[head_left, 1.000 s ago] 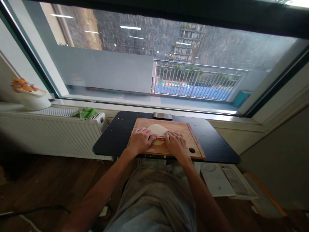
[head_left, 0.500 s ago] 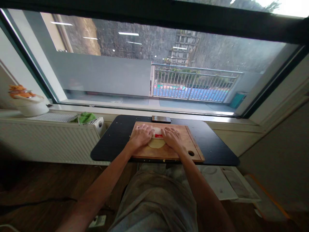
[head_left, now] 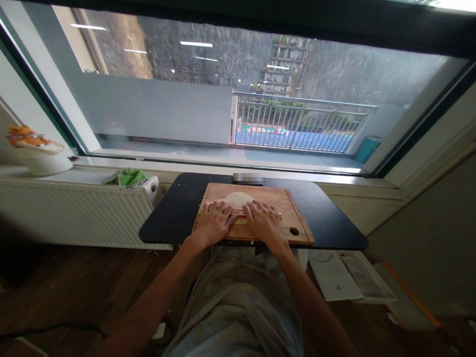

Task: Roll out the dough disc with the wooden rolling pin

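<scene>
On a wooden cutting board (head_left: 297, 223) lies a flat, pale, rounded sheet of dough (head_left: 240, 199). Across it runs a rolling pin (head_left: 238, 213) with a red and white label; most of its length is under my hands. My left hand (head_left: 215, 218) presses on the pin's left part, fingers bent over it. Over the right part is my right hand (head_left: 264, 218), closed on the pin the same way, and a pin end sticks out beside it. Dough shows mainly beyond the pin, with a small strip on the near side.
The board rests on a black table (head_left: 334, 223) by the window. A blurred flat object (head_left: 248, 178) lies behind the board. To the left are a radiator (head_left: 92, 213) with a green cloth (head_left: 132, 177) and a white pot (head_left: 44, 158). A hole (head_left: 294, 231) pierces the board's near right corner.
Both hands and the rolling pin have come toward me over the dough. More dough now shows beyond the pin and less on the near side.
</scene>
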Demonstrator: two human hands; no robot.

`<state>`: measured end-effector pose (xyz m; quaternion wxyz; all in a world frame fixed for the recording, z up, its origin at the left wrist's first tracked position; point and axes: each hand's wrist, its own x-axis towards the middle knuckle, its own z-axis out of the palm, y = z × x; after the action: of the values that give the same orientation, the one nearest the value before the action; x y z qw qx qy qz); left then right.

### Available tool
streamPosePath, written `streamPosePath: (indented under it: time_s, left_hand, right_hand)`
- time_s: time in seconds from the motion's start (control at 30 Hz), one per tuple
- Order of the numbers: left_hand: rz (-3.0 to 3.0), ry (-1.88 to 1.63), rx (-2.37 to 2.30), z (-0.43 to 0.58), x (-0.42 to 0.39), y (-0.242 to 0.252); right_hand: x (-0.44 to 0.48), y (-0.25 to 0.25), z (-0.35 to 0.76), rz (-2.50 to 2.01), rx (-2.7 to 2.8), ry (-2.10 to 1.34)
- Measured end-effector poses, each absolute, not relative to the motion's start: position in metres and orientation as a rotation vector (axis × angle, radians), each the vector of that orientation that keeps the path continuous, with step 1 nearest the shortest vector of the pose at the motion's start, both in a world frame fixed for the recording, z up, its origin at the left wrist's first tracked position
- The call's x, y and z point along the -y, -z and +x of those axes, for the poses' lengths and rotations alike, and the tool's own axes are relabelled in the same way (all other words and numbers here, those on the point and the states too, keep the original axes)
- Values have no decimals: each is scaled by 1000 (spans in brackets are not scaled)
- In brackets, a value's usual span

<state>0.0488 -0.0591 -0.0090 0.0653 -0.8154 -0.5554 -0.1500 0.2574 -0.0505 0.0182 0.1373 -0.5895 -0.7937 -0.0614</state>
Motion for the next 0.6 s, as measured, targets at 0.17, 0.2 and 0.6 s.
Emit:
streamPosePath:
  time_s: [0.17, 0.2, 0.6]
  left_hand:
    - [-2498, 402, 1692, 54, 29, 1]
    - [-2498, 403, 1711, 56, 25, 1]
    - [-2456, 446, 1717, 58, 59, 8]
  right_hand:
    - [18, -25, 253, -1765, 2402, 209]
    - [13, -26, 254, -1777, 2430, 217]
    - [42, -17, 252, -1741, 2272, 177]
